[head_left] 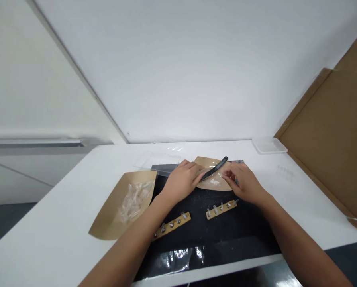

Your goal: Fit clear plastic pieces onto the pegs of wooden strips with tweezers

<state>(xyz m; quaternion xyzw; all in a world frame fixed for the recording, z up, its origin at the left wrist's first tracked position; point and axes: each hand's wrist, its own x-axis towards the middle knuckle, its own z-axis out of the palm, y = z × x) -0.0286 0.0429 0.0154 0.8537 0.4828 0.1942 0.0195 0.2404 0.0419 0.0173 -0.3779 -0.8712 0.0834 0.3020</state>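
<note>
My left hand [183, 182] rests on the black mat [214, 239] and grips the near end of a curved black tool [214, 169], which rises toward the far right. Under that tool lies a piece of kraft paper [211, 184] with white flecks on it. My right hand [242, 183] sits just beside the paper, its fingertips close to the tool. A thin dark item shows by its fingers, too small to name. Another kraft paper sheet [121, 205] carries a pile of clear plastic pieces [136, 201] left of my left wrist.
Two wooden strips [172, 225] [221, 209] with rows of small pegs lie on the mat in front of my hands. A clear plastic sheet [157, 159] lies at the back, a clear tray [269, 145] stands back right on the white table [298, 207], and a cardboard panel [324, 135] leans at right.
</note>
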